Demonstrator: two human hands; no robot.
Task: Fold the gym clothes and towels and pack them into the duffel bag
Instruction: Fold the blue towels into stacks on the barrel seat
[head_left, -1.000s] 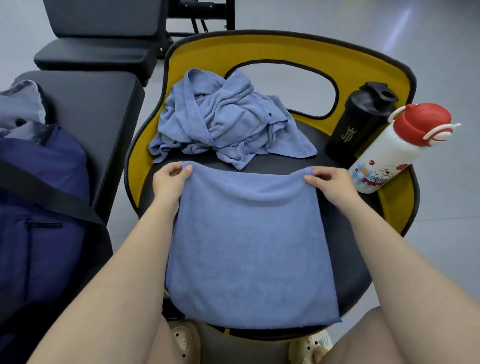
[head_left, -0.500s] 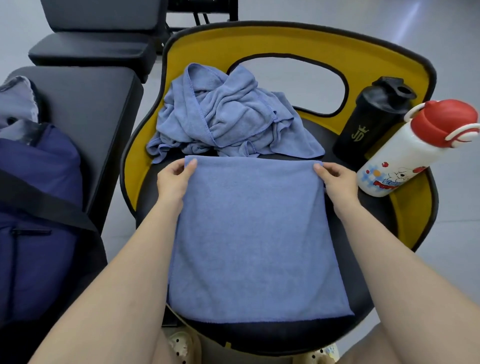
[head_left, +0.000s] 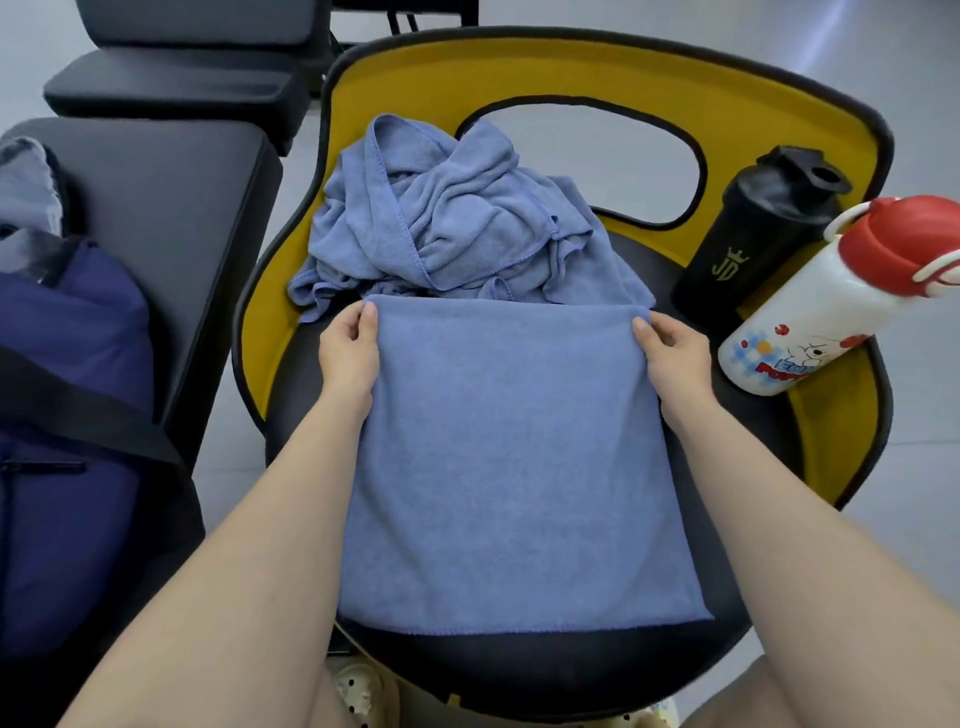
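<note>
Hands at work on a gym-bag pack: a person's left hand (head_left: 347, 347) and right hand (head_left: 670, 349) each pinch a far corner of a blue towel (head_left: 514, 467), fingers curled over its folded far edge, with the cloth lying flat across the black seat of a yellow-backed chair (head_left: 571, 67) at the centre of the frame. The towel appears doubled over once, its near hem lying straight just short of the seat's front lip; by the look of it, at least one more fold is due before it is small enough to pack. Just beyond it, touching its far edge, a second blue cloth (head_left: 441, 223) lies in a crumpled heap against the chair back, not yet folded. At the right of the frame a black shaker bottle (head_left: 753, 228) and a white bottle with a red cap (head_left: 831, 306) stand on the seat's rim, close beside the towel. The navy duffel bag (head_left: 62, 415) sits on a black bench (head_left: 171, 218) at the left edge, well apart from the hands; what it already contains cannot be made out. Judged from this, the task is in its early part: one towel half folded, one untouched.
</note>
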